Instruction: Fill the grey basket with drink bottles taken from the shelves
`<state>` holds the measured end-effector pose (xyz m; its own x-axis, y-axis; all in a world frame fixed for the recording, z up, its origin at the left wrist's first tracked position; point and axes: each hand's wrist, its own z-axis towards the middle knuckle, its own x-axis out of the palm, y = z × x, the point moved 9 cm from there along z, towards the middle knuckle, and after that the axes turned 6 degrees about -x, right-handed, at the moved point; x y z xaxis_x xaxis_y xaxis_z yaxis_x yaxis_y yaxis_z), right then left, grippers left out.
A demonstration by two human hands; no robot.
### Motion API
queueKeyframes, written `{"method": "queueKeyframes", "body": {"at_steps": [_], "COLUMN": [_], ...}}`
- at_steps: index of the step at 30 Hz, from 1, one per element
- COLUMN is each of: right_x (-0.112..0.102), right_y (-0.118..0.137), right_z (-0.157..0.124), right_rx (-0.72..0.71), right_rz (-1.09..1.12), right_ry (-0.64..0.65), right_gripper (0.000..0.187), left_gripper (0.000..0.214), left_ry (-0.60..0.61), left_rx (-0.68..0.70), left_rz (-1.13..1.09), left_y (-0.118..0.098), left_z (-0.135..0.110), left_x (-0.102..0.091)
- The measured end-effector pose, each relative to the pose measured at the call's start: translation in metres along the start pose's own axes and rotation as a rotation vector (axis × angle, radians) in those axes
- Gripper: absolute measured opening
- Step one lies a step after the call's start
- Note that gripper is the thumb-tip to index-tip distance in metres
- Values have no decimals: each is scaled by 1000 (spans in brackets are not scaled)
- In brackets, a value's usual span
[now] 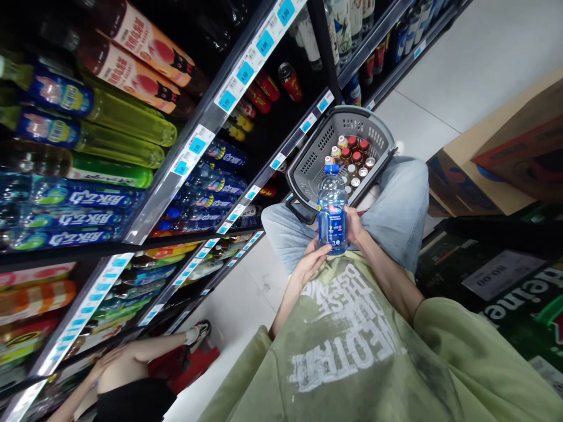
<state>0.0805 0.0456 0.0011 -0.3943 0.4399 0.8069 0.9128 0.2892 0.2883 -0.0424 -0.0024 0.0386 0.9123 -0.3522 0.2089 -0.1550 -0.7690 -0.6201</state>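
I hold a clear blue-capped bottle (332, 211) with a blue label upright in front of my chest, above my knees. My right hand (354, 225) wraps the bottle's right side. My left hand (311, 262) cups it from below and the left, fingers closed against its base. Just beyond the bottle a grey plastic shopping basket (316, 153) rests on my lap, holding several small bottles with red and white caps (352, 153).
Drink shelves (176, 170) with price tags fill the left, stocked with green, blue and red bottles. Cardboard boxes (497, 152) and green beer cases (519, 293) stand on the right. Another person's arm and leg (132, 363) crouch at the lower left. White floor tiles run between.
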Motion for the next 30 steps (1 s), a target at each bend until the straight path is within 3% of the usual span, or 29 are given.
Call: {"method": "queueKeyframes", "body": {"at_steps": [3, 6, 8, 10, 13, 18, 25, 30], "right_x": [-4, -7, -9, -12, -17, -17, -1, 1], "right_y": [6, 22, 24, 20, 16, 9, 8, 5], "right_z": [1, 0, 1, 4, 10, 14, 4, 3], "right_rx": [-92, -290, -320, -283, -215, -94, -8, 46], "right_rz": [-125, -189, -172, -139, -95, -69, 20, 16], "right_ry": [-51, -132, -168, -196, -210, -177, -22, 14], "right_gripper": [45, 59, 62, 58, 52, 50, 77, 76], "left_gripper": [93, 97, 98, 96, 93, 98, 110, 111], "left_ry": [-140, -430, -570, -627, -610, -479, -98, -101], "left_rx": [67, 179, 239, 273, 323, 391, 270, 246], "left_rz": [83, 279, 386, 461, 542, 516, 376, 427], "left_y": [6, 4, -1, -6, -14, -14, 14, 16], "left_z": [2, -2, -8, -11, -12, -8, 4, 4], "left_x": [-12, -30, -35, -35, -32, -31, -6, -2]}}
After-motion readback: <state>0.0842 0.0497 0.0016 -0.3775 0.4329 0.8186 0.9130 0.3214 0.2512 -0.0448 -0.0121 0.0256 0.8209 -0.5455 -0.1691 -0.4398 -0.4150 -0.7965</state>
